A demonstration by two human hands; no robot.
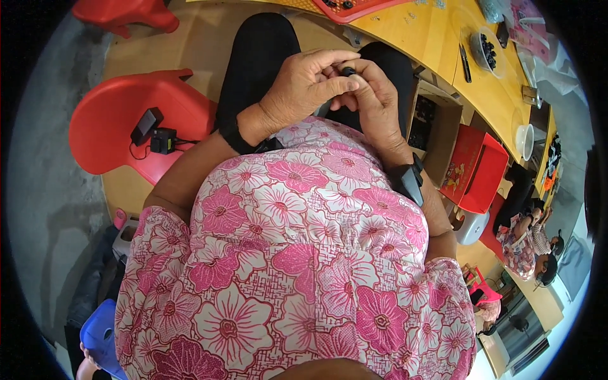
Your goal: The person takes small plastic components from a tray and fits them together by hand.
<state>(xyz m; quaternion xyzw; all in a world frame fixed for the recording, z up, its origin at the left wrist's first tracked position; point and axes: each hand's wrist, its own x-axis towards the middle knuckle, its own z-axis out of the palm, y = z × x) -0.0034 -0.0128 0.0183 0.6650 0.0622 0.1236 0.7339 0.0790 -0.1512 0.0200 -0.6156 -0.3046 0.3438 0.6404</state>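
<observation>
Above my lap, my left hand (310, 82) and my right hand (377, 101) meet at the fingertips. Between them is a small black round part (348, 71), with only its top showing. My right thumb and fingers pinch it. My left thumb presses close beside it while the left index finger reaches over the far side; both hands are closed around the part. Its lower side is hidden by the fingers, so its exact kind cannot be made out.
At the right, a yellow wooden table (437, 38) holds a bowl of black parts (486, 52), a slim black tool (465, 63) and a red tray (364, 9). Under its edge are a cardboard box (448, 126) and a red box (472, 168). A red chair (101, 120) stands left.
</observation>
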